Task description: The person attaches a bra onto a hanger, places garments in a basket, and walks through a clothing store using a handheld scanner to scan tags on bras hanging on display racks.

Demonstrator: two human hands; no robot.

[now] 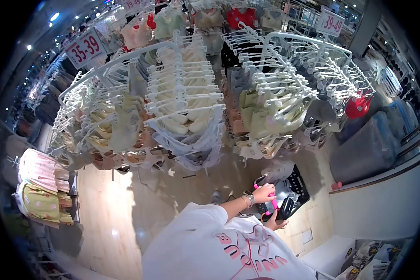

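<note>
My left hand [264,193], with a watch [250,199] on its wrist, is closed around a pink bar [273,203] that has dark parts near its upper end. Just below it, my right hand [277,223] is closed at the lower end of a shiny black object [285,208]; its fingers are partly hidden. Both hands are over the near side of a black basket [303,186]. Clear or pale plastic-wrapped items [287,191] lie inside the basket.
Racks of underwear on white hangers [182,79] span the front. Price signs [85,48] stand above them. Folded clothes [39,186] hang at left. A large grey bundle [366,147] rests on a ledge at right. Packaged goods [371,261] sit in a lower-right bin.
</note>
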